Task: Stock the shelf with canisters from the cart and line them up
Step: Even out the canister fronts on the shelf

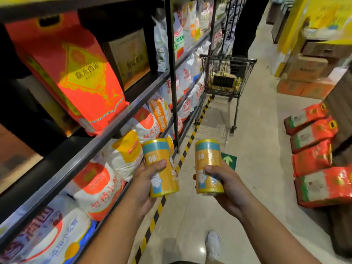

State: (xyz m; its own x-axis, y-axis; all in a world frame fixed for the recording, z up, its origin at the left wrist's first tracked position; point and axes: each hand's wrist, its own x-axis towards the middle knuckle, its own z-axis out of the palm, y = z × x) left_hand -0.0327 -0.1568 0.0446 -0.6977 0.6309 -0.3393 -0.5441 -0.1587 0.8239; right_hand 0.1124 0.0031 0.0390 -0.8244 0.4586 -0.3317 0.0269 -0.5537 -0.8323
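**Head view (only view)**

- Left hand [146,185], 7 o'clock of frame centre: thumb and fingers wrapped round the lower body of the left canister [158,155], which is yellow with a teal band.
- Right hand [228,187], 5 o'clock: clamped the same way on the right canister [207,159].
- The hands are apart and the canisters do not touch. Both are roughly upright, with their tops tipped away from the wearer.
- The low grip leaves each top and label free. Judgement: this suits setting them down base-first with labels facing out. Carrying one per hand likely halves the trips.
- Cart [228,58], 1 o'clock, well down the aisle. Yellow stock shows through the wire; I cannot tell how much. A person in dark clothes [245,25] stands behind it.
- Shelf [85,151] runs along the left, from 8 to 11 o'clock.
  - The upper tier holds a red rice box [76,73], with a dark gap beside it at 9 o'clock. This is a possible target, not certain.
  - The lower tier is packed with flour bags [99,185].
  - No canisters are seen on the shelf.
- Floor: hazard tape [158,210] along the shelf foot, and orange sacks [314,164] stacked at 3 o'clock.
- Step judged: carrying from cart to shelf. Placing and lining up are not yet done.
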